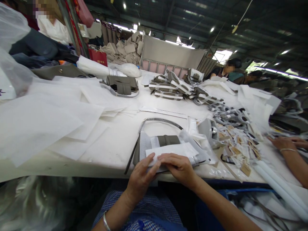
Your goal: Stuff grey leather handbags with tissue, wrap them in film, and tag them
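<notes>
A dark olive handbag (168,140) lies in front of me at the near edge of the table, partly covered by white wrapping paper. Its strap (160,120), wrapped in clear film, arches out on the far side. My left hand (143,173) grips the near edge of a white paper sheet (172,150) on the bag, thumb and fingers bent around it. Close beside it, my right hand (180,167) holds the same sheet with curled fingers. The bag's lower front is hidden behind both hands.
Loose white sheets (64,112) spread over the table's left. Farther back are another olive bag (124,85) and a pile of wrapped bag parts (170,85). Tags (240,146) and rolled straps (228,115) lie to the right, near another person's hand (284,143). A blue bin (211,208) stands below.
</notes>
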`<move>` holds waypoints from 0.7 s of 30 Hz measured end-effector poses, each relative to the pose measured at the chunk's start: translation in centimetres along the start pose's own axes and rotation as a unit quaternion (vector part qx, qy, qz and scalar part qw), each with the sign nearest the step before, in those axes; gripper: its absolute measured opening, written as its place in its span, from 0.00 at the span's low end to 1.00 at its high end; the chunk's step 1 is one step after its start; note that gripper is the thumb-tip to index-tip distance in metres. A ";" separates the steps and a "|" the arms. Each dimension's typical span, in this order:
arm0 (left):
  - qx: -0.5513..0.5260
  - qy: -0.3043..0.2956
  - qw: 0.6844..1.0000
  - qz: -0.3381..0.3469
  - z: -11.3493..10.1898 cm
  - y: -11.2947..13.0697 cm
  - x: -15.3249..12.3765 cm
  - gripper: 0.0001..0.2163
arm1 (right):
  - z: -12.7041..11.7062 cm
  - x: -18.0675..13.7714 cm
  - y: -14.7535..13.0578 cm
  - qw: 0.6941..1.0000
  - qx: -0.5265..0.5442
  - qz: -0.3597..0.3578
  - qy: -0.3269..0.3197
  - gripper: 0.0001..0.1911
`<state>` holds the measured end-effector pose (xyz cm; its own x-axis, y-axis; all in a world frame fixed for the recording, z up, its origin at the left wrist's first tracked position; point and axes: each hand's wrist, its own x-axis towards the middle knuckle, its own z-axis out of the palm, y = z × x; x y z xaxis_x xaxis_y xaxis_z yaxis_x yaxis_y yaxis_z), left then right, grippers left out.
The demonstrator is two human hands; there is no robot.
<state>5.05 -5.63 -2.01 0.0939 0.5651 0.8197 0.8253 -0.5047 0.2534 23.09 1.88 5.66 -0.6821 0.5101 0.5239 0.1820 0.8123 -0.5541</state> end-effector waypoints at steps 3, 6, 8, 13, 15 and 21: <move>-0.005 -0.045 0.999 -0.001 -0.3 0.2 0.4 0.23 | 0.0 -0.1 -0.6 0.999 -0.006 -0.050 -0.022 0.15; -0.004 -0.061 0.998 0.007 -0.6 0.4 0.6 0.23 | -0.6 0.2 -1.5 0.998 -0.010 -0.039 -0.045 0.11; 0.002 -0.057 0.998 0.007 -0.6 0.5 0.7 0.22 | -1.2 1.0 -1.6 0.998 -0.040 -0.015 -0.039 0.08; 0.021 -0.068 0.997 0.013 -0.6 0.5 0.8 0.20 | -2.2 4.9 1.7 0.977 -0.202 0.061 -0.036 0.12; 0.026 -0.067 0.997 0.012 -0.6 0.5 0.8 0.20 | -1.7 6.5 3.6 0.955 -0.253 0.099 -0.119 0.17; 0.032 -0.060 0.997 0.021 -0.4 0.2 0.6 0.18 | 0.5 8.9 5.1 0.925 -0.245 0.073 -0.282 0.16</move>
<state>5.08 -5.71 -1.27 0.1915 0.6205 0.7604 0.8529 -0.4886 0.1839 17.62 10.46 7.16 -0.8609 0.5079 -0.0302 0.5057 0.8476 -0.1607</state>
